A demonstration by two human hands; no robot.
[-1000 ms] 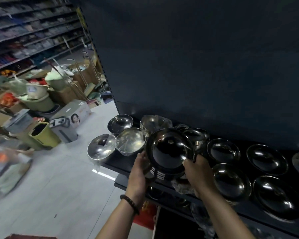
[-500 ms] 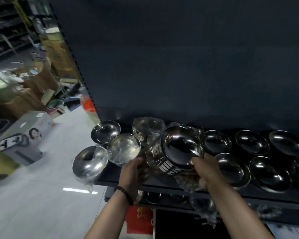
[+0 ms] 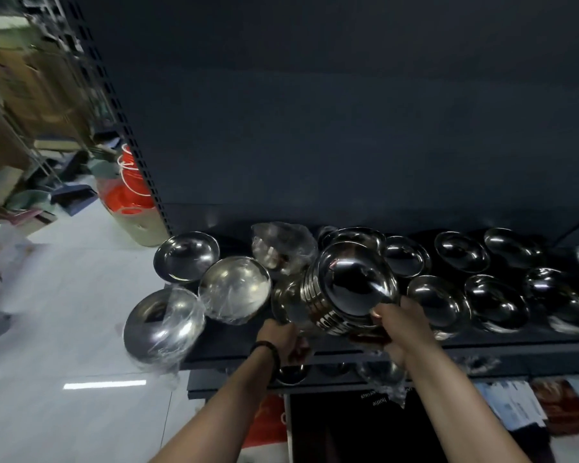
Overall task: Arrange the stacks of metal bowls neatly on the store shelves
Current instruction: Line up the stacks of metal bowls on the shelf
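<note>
The left hand [image 3: 279, 335] curls its fingers under the tilted stack of bowls [image 3: 343, 295] (wrapping blurs the contact); the right hand [image 3: 400, 327] grips its rim. Held over the front of the shelf [image 3: 229, 340], it likely needs levelling, then setting down.

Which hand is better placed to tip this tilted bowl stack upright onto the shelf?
Probably the right hand: it grips the stack of bowls at its top rim, while the left hand holds its lower end.
</note>
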